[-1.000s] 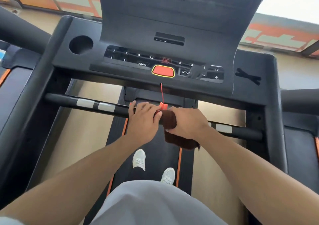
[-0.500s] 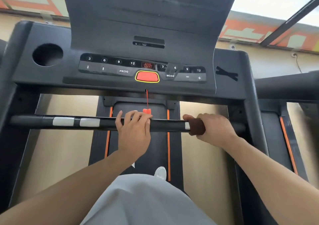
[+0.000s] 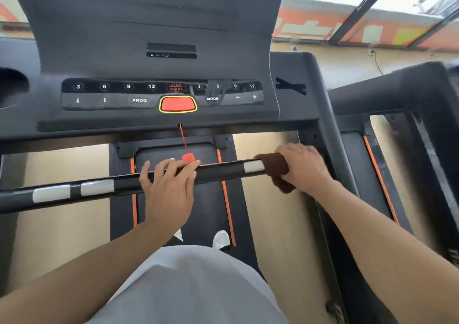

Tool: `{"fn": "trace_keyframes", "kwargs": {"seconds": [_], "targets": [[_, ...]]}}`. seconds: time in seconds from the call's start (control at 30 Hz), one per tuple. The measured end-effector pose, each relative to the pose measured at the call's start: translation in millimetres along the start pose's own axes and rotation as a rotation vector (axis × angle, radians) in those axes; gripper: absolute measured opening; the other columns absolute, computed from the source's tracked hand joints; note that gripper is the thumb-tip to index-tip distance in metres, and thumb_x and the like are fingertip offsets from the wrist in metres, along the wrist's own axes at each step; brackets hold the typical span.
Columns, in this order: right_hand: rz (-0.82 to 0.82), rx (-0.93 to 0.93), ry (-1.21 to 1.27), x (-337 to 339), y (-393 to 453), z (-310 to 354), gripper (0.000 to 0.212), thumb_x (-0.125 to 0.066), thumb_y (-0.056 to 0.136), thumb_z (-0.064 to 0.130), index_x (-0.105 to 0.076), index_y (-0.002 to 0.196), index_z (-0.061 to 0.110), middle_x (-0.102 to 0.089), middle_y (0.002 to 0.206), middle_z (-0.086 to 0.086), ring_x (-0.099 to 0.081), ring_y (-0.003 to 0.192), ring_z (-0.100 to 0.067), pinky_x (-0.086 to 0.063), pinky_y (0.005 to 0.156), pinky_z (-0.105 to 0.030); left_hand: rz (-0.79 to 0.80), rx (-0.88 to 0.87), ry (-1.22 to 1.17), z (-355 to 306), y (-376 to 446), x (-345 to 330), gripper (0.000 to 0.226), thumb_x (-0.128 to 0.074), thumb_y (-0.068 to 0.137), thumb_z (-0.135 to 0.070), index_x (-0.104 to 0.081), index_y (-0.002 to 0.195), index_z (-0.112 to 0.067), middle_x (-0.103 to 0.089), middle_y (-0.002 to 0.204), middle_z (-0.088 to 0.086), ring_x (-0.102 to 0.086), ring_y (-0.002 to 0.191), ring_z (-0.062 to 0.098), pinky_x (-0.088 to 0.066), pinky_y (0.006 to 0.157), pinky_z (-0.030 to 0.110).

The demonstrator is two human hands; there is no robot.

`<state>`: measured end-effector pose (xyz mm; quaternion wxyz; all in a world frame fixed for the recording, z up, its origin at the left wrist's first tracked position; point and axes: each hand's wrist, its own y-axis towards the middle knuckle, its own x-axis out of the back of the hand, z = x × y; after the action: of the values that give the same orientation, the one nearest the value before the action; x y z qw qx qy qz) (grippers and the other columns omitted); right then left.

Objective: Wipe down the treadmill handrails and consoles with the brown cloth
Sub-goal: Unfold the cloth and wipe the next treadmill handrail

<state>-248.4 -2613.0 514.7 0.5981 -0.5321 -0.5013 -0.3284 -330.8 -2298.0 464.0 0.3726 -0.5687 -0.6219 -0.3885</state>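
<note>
Head view looks down on both hands at the front handrail (image 3: 223,172) of a treadmill. Left hand (image 3: 169,187) lies over the middle of the bar, fingers (image 3: 171,168) nearly straight and spread a little, draped across the top and holding nothing else. Right hand (image 3: 304,168) is curled round the brown cloth (image 3: 275,167), which is wrapped over the bar near its right end; a fold of cloth hangs below the hand. The cloth's left edge touches a silver sensor pad (image 3: 253,166).

Two more silver pads (image 3: 74,191) sit on the bar's left part. A red safety clip (image 3: 188,158) hangs on a thin red cord from the console (image 3: 159,57) and dangles just behind the bar, right beside the left fingertips. The console stands above, with a row of number keys and a red button (image 3: 177,104) ringed in yellow; a round cup holder (image 3: 11,87) shows at its left. Below the bar lie the black belt (image 3: 206,206) with orange edge stripes and two white shoes (image 3: 221,239). A neighbouring treadmill (image 3: 402,92) stands to the right.

The handrail runs side to side, its long axis tilted slightly, right end higher in the frame.
</note>
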Motion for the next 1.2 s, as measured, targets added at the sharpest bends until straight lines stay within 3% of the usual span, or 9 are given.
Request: {"fn": "trace_keyframes", "kwargs": {"seconds": [0.1,0.27,0.5,0.6,0.83,0.97,1.03,1.13,1.2], "targets": [[-0.01,-0.09,0.009,-4.2,-9.7,-37.7,0.049,-0.079,0.076,0.024,-0.057,0.119,0.03,-0.064,0.107,0.006,-0.06,0.102,-0.021,-0.046,0.097,-0.04,0.019,-0.002,0.0,0.1,0.5,1.2,0.04,-0.036,0.103,-0.033,-0.07,0.124,-0.034,-0.068,0.113,-0.01,-0.057,0.121,0.021,-0.01,0.119,0.052],[-0.092,-0.179,0.023,-23.7,-8.2,-1.1,0.054,-0.08,0.074,0.018,-0.059,0.123,0.025,-0.063,0.116,0.0,-0.057,0.114,-0.028,-0.034,0.113,-0.05,0.055,0.002,-0.019,0.1,1.4,4.5,0.041,-0.035,0.102,-0.034,-0.068,0.126,-0.034,-0.067,0.116,-0.01,-0.054,0.122,0.02,-0.011,0.118,0.053],[-0.205,0.056,0.197,-18.1,-7.2,140.2,0.063,-0.077,0.066,0.039,-0.061,0.127,0.033,-0.066,0.114,0.008,-0.061,0.109,-0.022,-0.036,0.104,-0.042,0.063,-0.008,-0.063,-0.7,1.4,8.3,0.041,-0.036,0.099,-0.032,-0.066,0.127,-0.031,-0.065,0.118,-0.011,-0.053,0.121,0.019,-0.009,0.121,0.053],[-0.297,0.063,0.316,-20.7,-10.8,181.8,0.062,-0.074,0.073,0.042,-0.061,0.131,0.027,-0.066,0.122,0.004,-0.058,0.118,-0.023,-0.033,0.112,-0.048,0.086,0.001,-0.099,-0.5,2.3,11.6,0.04,-0.037,0.097,-0.031,-0.065,0.125,-0.026,-0.066,0.123,-0.007,-0.053,0.126,0.02,-0.007,0.122,0.051],[-0.419,0.13,0.328,-32.8,-35.9,144.5,0.066,-0.081,0.075,0.01,-0.063,0.137,0.019,-0.065,0.139,0.0,-0.056,0.133,-0.024,-0.036,0.12,-0.047,0.11,0.071,-0.108,-5.3,4.2,15.2,0.032,-0.061,0.097,-0.033,-0.063,0.128,-0.026,-0.065,0.129,-0.003,-0.047,0.133,0.024,-0.008,0.123,0.048],[-0.345,-0.092,0.661,-23.5,-78.6,116.4,0.052,-0.059,0.081,0.018,-0.065,0.132,0.025,-0.068,0.13,0.003,-0.06,0.122,-0.022,-0.047,0.109,-0.038,-0.027,-0.006,-0.39,-36.8,-17.3,26.0,0.021,-0.063,0.097,-0.023,-0.066,0.117,-0.022,-0.067,0.118,-0.006,-0.05,0.115,0.011,-0.034,0.108,0.034],[-0.263,-0.173,0.868,-20.4,-113.7,101.6,0.055,-0.055,0.081,0.015,-0.063,0.134,0.027,-0.067,0.129,0.003,-0.061,0.118,-0.022,-0.05,0.103,-0.039,0.163,0.076,-0.616,-66.9,-40.8,21.1,0.012,-0.06,0.1,-0.028,-0.068,0.107,-0.023,-0.072,0.107,-0.008,-0.06,0.105,0.009,-0.047,0.103,0.038],[-0.251,-0.063,0.768,-31.2,-177.1,85.6,0.059,-0.058,0.078,0.008,-0.063,0.134,0.023,-0.067,0.131,-0.002,-0.061,0.117,-0.03,-0.05,0.103,-0.045,0.641,0.546,-1.107,-122.1,-72.0,8.9,0.048,-0.059,0.09,-0.058,-0.071,0.112,-0.017,-0.079,0.103,0.006,-0.073,0.102,0.025,-0.053,0.101,0.045],[-0.197,0.016,0.676,-47.4,-219.4,78.1,0.059,-0.062,0.08,0.011,-0.06,0.138,0.023,-0.063,0.136,0.0,-0.059,0.119,-0.028,-0.049,0.102,-0.048,0.74,0.71,-1.204,-152.3,-93.5,-4.3,0.061,-0.061,0.08,-0.066,-0.069,0.117,-0.018,-0.077,0.108,0.009,-0.072,0.104,0.026,-0.053,0.1,0.043]]}}
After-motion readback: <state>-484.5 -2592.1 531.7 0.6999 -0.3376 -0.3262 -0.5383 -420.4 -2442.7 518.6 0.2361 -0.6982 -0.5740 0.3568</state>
